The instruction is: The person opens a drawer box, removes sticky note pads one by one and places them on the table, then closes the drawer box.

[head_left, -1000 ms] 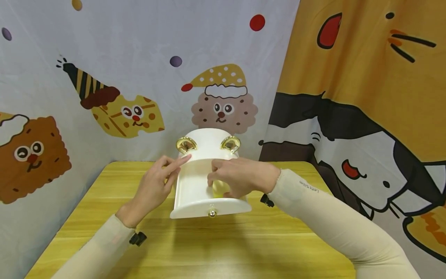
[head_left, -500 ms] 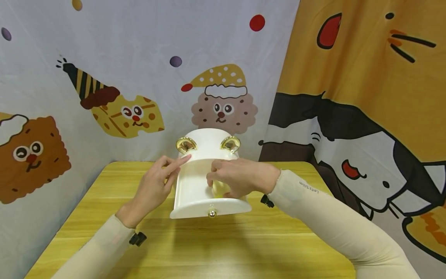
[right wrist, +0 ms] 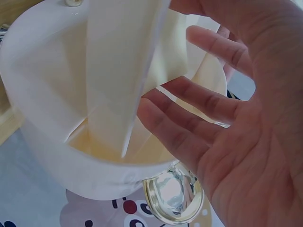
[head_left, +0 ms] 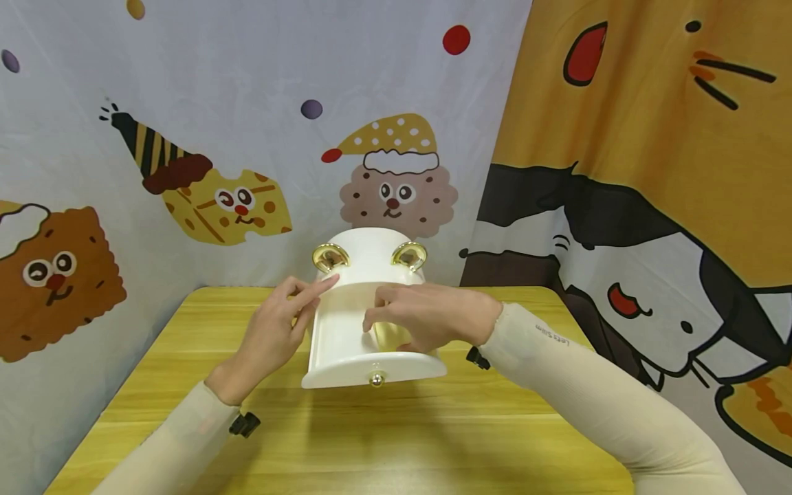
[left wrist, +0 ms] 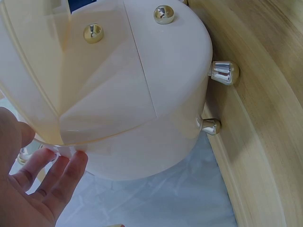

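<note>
A white rounded box (head_left: pixel 371 258) with two gold ear-shaped parts on top stands on the table, its drawer (head_left: pixel 337 375) pulled out towards me. My left hand (head_left: pixel 269 337) is at the box's left side, index finger extended onto the edge above the drawer. In the left wrist view its fingertips (left wrist: pixel 78 161) rest at the rim. My right hand (head_left: pixel 430 313) reaches into the drawer, fingers spread around a small pale yellow thing (head_left: pixel 391 337). The fingers stand off its left side, the thumb close to its right. In the right wrist view this yellow thing (right wrist: pixel 173 52) is partly hidden.
Gold knobs (left wrist: pixel 93 33) mark the box's drawer fronts, and silvery-gold feet (left wrist: pixel 222 73) sit at its base. The wooden table (head_left: pixel 365 440) ends at a cartoon-printed curtain (head_left: pixel 247 137) behind the box. A second, orange curtain (head_left: pixel 619 103) hangs at right.
My right hand's fingers have spread slightly leftward, away from the yellow thing, and more of it shows. My left hand and the box have stayed in place.
</note>
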Demonstrator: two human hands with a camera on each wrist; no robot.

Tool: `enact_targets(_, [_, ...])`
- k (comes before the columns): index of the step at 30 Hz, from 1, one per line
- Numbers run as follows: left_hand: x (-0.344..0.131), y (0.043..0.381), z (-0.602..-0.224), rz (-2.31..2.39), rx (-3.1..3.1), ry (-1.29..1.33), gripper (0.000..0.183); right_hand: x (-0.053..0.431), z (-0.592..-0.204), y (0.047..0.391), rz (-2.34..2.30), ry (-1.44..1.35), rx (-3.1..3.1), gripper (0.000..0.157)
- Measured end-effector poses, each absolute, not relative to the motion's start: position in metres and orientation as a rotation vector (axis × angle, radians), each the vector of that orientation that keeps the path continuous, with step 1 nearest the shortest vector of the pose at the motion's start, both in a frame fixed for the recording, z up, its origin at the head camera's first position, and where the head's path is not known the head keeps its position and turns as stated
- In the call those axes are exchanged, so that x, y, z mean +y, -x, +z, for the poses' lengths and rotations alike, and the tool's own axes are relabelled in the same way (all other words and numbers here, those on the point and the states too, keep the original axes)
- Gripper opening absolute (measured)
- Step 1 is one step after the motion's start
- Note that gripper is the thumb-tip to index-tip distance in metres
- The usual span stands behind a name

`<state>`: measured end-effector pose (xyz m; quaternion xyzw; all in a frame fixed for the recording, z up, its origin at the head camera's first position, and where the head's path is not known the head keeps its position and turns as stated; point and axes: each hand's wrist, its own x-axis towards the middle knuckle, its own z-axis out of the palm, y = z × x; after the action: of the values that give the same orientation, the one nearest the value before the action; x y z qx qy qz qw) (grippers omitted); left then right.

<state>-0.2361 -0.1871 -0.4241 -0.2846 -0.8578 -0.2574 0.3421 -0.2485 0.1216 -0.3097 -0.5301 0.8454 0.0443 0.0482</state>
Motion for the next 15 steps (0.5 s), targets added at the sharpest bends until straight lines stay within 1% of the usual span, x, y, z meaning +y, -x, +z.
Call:
enact_targets(3, [-0.1869,0.2361,-0.4244,-0.669,-2.226,0.742,0.061,0.1236,-0.3106,0.2497,0.111,1.638,2.569,0.057])
enact_targets(15, [-0.1863,0.2356,-0.4227,-0.662,-2.227,0.749,0.062,0.1316,-0.3114,0.253,-0.014,1.685,2.538,0.056])
